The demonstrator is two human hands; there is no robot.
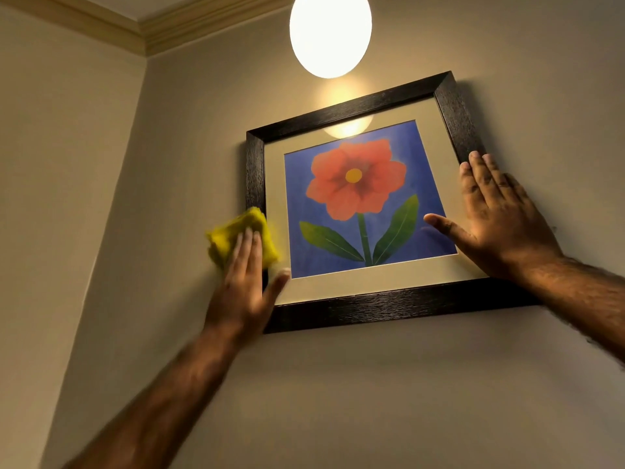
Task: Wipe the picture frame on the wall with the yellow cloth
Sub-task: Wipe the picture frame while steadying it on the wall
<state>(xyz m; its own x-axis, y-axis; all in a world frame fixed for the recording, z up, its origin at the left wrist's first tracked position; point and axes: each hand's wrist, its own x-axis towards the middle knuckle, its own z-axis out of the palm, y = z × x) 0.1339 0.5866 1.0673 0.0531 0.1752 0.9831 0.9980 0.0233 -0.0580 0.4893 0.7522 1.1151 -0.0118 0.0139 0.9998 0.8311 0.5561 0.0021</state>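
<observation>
So here's my view from the remote seat: the dark wooden square picture frame point(389, 304) with the red flower print hangs on the beige wall point(372, 384), right under a round glowing white lamp point(330, 32). The left hand point(241, 286) has straight fingers, grip wide, pressing the crumpled yellow cloth point(233, 228) onto the frame's left rail, down near the bottom corner. The cloth looks blurry. The right hand point(497, 225) lies flat too, grip wide, holding nothing, palm over the right rail and thumb across the glass.
</observation>
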